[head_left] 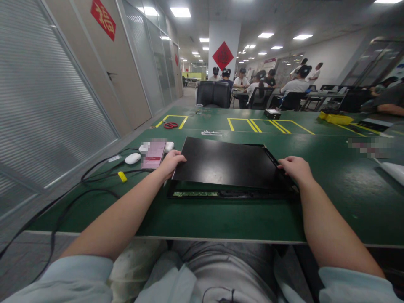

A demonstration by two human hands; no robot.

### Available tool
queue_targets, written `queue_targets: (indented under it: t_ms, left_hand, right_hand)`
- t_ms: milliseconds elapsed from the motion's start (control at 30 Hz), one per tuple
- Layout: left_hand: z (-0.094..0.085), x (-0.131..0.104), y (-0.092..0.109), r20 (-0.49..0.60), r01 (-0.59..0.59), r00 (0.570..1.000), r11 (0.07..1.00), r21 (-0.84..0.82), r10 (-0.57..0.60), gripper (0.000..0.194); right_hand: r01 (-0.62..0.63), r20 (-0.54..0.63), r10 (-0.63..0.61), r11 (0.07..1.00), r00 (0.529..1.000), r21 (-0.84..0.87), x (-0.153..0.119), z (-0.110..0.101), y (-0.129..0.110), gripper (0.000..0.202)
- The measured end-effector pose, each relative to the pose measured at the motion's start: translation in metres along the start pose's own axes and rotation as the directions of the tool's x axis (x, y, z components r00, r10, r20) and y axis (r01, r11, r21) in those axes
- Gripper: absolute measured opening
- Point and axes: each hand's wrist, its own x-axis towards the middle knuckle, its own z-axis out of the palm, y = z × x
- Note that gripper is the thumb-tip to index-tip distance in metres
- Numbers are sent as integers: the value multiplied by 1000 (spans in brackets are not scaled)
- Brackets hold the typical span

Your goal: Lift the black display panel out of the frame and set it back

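Observation:
A glossy black panel lies tilted over a thin black frame on the green table. Its left side is raised and turned slightly against the frame. My left hand pinches the panel's left edge between thumb and fingers. At the right, my right hand has its fingers closed on the right side of the frame, near the panel's right edge. Along the frame's near side a green circuit strip shows at the left. The fingertips under the edges are partly hidden.
On the left are a phone, a white mouse-like object, a yellow tag and black cables. Red scissors, small metal pieces and a clear cup lie beyond. People sit farther back.

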Motion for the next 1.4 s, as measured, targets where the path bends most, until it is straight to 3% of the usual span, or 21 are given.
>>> queue_targets:
  t_ms: [500, 767, 967, 1233, 1400]
  left_hand:
    - [-1, 6, -6, 32, -7, 999, 999, -49, 9, 23]
    - [-3, 9, -10, 95, -24, 995, 995, -93, 33, 30]
    - [-4, 12, -13, 74, -33, 997, 998, -54, 37, 31]
    - [6, 0, -1, 18, -105, 994, 994, -16, 105, 22]
    - [5, 2, -5, -9, -80, 997, 997, -8, 80, 28]
  right_hand:
    - [5, 8, -5, 1000, 1000, -8, 0, -1, 0, 19]
    - [-10, 2, 10, 1000, 1000, -9, -1, -2, -2, 19]
    - [-2, 7, 3, 999, 1000, -32, 0, -1, -2, 20]
    - [-10, 17, 10, 1000, 1000, -21, -2, -2, -3, 19]
    - [-4, 3, 4, 1000, 1000, -13, 1, -1, 0, 18]
